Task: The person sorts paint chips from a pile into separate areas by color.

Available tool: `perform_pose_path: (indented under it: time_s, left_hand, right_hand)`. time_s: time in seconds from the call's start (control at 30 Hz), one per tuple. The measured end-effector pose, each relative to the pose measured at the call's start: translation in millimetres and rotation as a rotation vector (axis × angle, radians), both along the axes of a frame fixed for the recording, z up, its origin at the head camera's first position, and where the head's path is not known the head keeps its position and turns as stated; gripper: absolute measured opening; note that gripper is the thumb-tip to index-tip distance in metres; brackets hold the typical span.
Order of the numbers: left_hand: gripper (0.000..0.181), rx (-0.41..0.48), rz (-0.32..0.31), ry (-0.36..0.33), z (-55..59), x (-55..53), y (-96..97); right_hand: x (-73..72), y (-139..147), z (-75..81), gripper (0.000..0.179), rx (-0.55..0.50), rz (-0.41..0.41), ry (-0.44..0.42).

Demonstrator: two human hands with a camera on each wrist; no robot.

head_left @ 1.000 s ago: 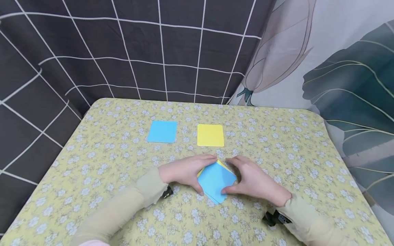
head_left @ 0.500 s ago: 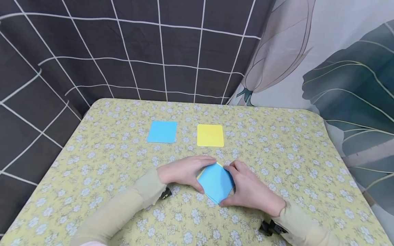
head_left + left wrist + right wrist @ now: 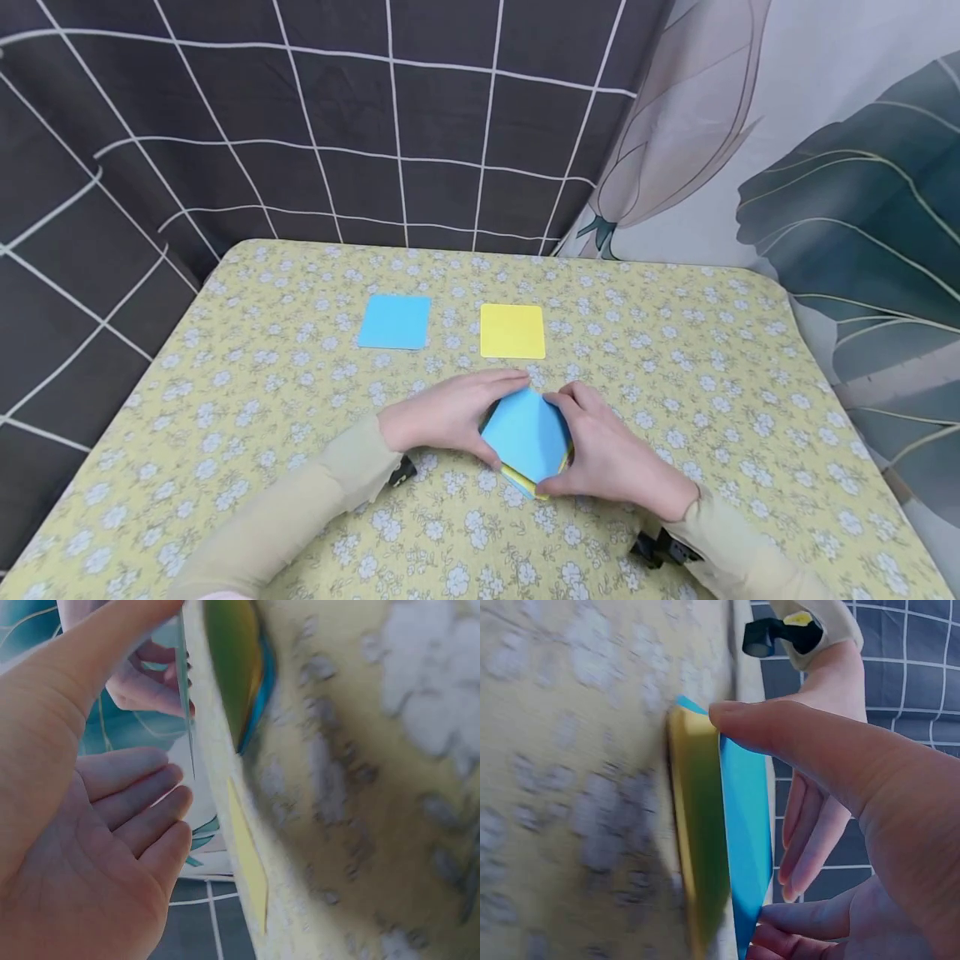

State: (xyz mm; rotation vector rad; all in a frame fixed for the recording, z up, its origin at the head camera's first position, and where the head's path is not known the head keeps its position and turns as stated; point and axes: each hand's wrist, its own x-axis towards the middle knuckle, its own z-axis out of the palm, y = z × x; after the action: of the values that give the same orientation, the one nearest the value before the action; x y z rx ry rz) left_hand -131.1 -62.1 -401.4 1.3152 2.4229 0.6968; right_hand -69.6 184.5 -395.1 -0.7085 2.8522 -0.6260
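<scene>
Left hand straight-fingered | right hand pinching blue card | card thin, plain, square-edged, above yellow card

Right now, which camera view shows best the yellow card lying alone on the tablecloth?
The head view: it shows the yellow card whole and uncovered, from above. The left wrist view gives only a narrow, slanted sliver of it; the right wrist view does not show it.

L grip — fingers extd.; R grip — pinching.
</scene>
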Motion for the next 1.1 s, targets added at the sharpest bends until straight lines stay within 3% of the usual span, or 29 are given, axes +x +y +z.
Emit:
perform_pose_path:
  time_s: [0.1, 0.3, 0.57, 0.77, 0.9, 1.1]
  left_hand:
    - [0.104, -0.005, 0.027, 0.012, 4.1, -1.4, -2.8]
    - [0.106, -0.008, 0.151, 0.032, 9.2, -7.2, -19.4]
    - [0.109, 0.027, 0.295, 0.073, 19.2, -17.0, -48.8]
    - [0.108, 0.03, 0.36, 0.106, 30.4, -26.9, -69.7]
    - [0.107, 0.004, 0.405, 0.103, 40.8, -39.0, -85.7]
    - [0.105, -0.049, 0.461, 0.135, 58.9, -67.8, -110.1]
  right_hand:
    - [-8.2, -3.9, 3.8, 0.11, -0.01, 0.015, 0.02]
    - [-30.3, -17.2, 5.7, 0.102, -0.03, 0.051, 0.047]
    - [-62.2, -41.7, 7.1, 0.109, -0.073, 0.061, 0.058]
    - [-88.2, -63.1, 14.6, 0.107, -0.133, 0.108, 0.083]
    - [-112.0, -81.9, 22.8, 0.104, -0.146, 0.167, 0.1]
    - [-155.2, -115.1, 35.8, 0.104, -0.131, 0.246, 0.142]
